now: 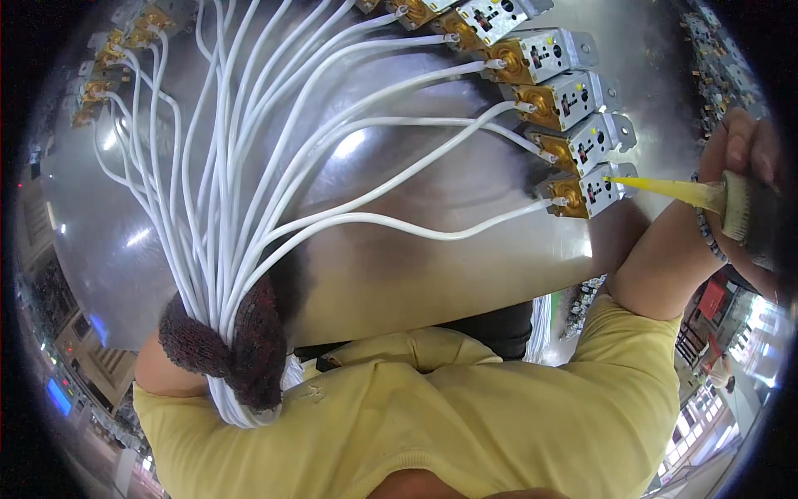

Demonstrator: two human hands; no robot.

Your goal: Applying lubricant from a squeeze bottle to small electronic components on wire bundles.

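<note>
My left hand (229, 341), in a dark knitted glove, grips a thick bundle of white tubes (218, 216) at the near edge of a shiny metal table (399, 274). The tubes fan out to a row of small metal switch units with brass ends (573, 145) at the far right. My right hand (744, 158) holds a dispenser with a yellow pointed nozzle (665, 188). The nozzle tip touches the nearest unit (586, 193) in the row.
More brass-ended units (104, 71) lie at the far left of the table, joined to the same tubes. Small parts sit on a surface at the far right (719, 66). My yellow shirt (432, 416) fills the lower part of the view.
</note>
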